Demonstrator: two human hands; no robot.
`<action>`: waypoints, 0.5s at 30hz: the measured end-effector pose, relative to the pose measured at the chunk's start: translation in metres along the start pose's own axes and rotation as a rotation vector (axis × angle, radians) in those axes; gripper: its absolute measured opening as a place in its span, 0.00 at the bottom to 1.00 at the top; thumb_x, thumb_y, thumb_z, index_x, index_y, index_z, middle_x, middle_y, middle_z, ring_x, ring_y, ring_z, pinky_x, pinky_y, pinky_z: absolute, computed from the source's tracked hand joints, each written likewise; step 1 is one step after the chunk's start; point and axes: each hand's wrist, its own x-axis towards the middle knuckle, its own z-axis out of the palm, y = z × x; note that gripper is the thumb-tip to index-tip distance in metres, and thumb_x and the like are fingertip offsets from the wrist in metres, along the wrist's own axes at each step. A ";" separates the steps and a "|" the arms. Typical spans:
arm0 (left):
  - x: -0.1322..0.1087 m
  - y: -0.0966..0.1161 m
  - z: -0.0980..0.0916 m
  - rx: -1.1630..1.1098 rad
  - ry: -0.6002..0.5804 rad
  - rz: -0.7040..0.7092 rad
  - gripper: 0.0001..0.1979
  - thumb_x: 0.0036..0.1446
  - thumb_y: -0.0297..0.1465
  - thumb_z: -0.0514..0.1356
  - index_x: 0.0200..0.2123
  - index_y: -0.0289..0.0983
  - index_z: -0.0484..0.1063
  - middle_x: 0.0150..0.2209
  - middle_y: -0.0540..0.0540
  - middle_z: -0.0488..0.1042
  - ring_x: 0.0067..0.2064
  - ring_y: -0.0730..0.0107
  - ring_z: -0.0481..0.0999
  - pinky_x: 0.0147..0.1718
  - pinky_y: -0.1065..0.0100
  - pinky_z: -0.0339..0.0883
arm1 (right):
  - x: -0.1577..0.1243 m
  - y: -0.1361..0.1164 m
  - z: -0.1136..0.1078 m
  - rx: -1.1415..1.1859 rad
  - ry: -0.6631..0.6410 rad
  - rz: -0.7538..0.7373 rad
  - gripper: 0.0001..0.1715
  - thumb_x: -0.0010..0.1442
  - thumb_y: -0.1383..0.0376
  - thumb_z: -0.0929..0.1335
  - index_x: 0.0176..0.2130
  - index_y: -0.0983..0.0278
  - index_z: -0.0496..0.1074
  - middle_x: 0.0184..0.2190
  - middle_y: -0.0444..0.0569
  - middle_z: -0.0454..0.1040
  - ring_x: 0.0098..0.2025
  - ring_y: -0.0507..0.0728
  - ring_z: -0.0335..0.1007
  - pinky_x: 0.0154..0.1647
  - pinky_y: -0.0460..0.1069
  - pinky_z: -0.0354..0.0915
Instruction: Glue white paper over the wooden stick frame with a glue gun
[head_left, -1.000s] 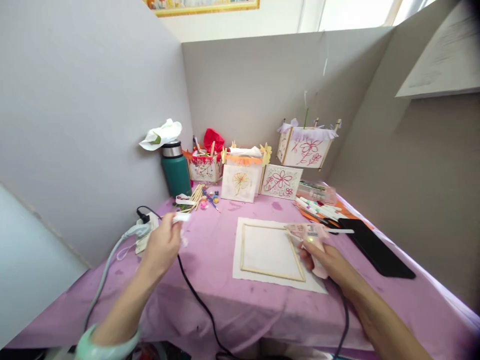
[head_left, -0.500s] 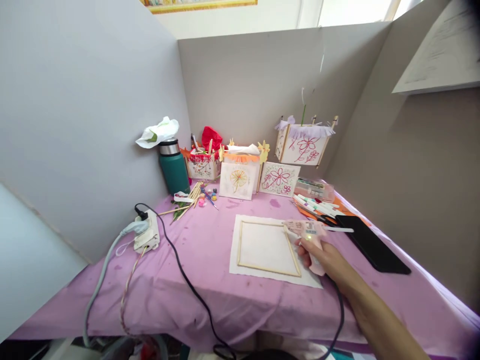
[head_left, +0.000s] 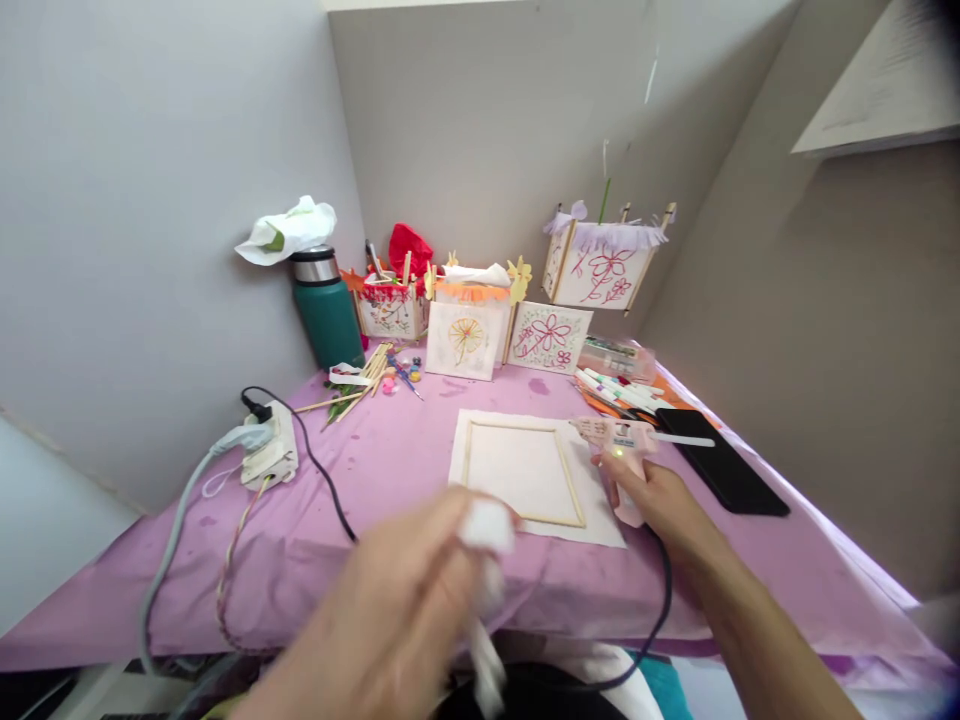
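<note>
The head view shows the right hand (head_left: 651, 492) clamped on a glue gun (head_left: 619, 440) at the right edge of the stick-framed paper (head_left: 525, 470), while the blurred left hand (head_left: 409, 600) nearer pinches a white wad (head_left: 486, 530), so gluing seems paused, and wiping needs care around the hot nozzle.

Our table (head_left: 390, 470) under a purple cloth, white sheet (head_left: 525, 478) between our hands, power strip (head_left: 266, 455) beyond our left, phone (head_left: 724, 472) beside our right.
</note>
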 end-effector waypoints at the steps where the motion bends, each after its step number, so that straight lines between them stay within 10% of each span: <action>1: 0.015 -0.003 -0.003 0.032 -0.008 -0.020 0.18 0.63 0.41 0.45 0.47 0.43 0.69 0.29 0.50 0.73 0.30 0.67 0.73 0.29 0.68 0.65 | -0.003 0.001 -0.003 -0.034 0.038 0.000 0.27 0.54 0.44 0.66 0.32 0.66 0.74 0.30 0.49 0.76 0.31 0.56 0.69 0.30 0.47 0.61; 8: 0.115 -0.062 0.013 0.486 -0.057 -0.087 0.14 0.60 0.28 0.45 0.37 0.36 0.70 0.35 0.43 0.74 0.38 0.61 0.74 0.36 0.65 0.63 | -0.002 -0.003 -0.013 -0.235 0.147 0.089 0.31 0.56 0.43 0.63 0.26 0.67 0.73 0.26 0.53 0.76 0.27 0.58 0.69 0.29 0.49 0.61; 15: 0.163 -0.088 0.035 0.752 -0.240 -0.122 0.15 0.50 0.22 0.50 0.35 0.38 0.74 0.40 0.42 0.75 0.40 0.60 0.74 0.34 0.67 0.62 | -0.009 -0.001 -0.040 -0.814 0.139 0.136 0.40 0.61 0.40 0.52 0.31 0.62 0.77 0.32 0.59 0.77 0.37 0.68 0.72 0.32 0.54 0.59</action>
